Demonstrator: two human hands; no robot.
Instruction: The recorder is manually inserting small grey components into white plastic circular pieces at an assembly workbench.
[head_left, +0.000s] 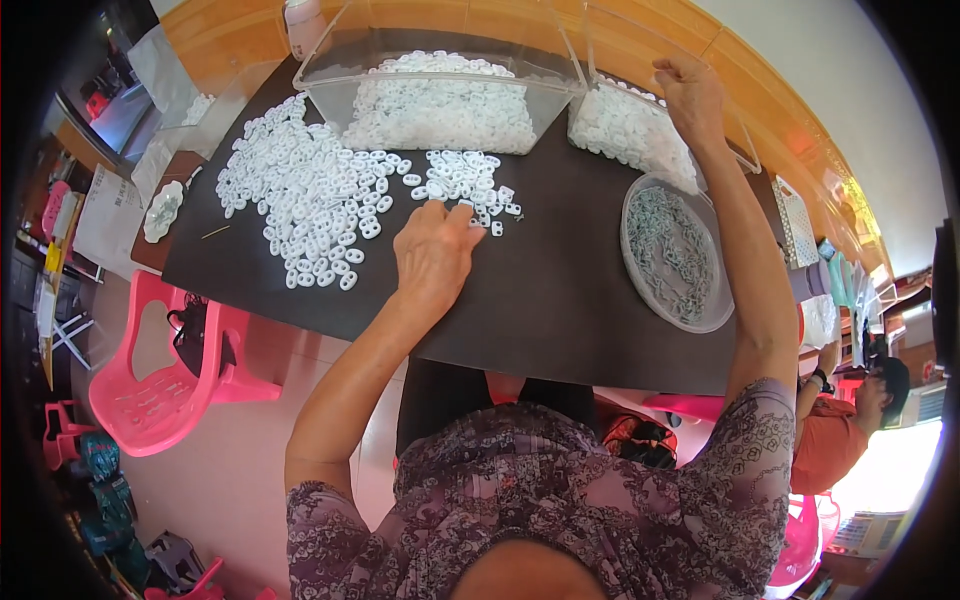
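Observation:
My left hand (436,250) reaches to the near edge of a small heap of white two-holed plastic pieces (458,176). Its fingers are bent down and drawn together among the closest pieces; whatever they grip is hidden beneath them. My right hand (690,95) is raised at the far right, above a clear bin (748,160) of white pieces. Its fingers are curled closed, and what they may hold cannot be made out. Below the right forearm lies a round clear tub (722,312) with many small grey-green parts (665,250), too small to name.
A larger pile of white two-holed pieces (300,190) spreads over the dark table (560,300) at left. Behind stands a big clear bin (325,100) partly filled with them. A pink chair (150,400) is left of the table; a person in orange (835,445) sits at right.

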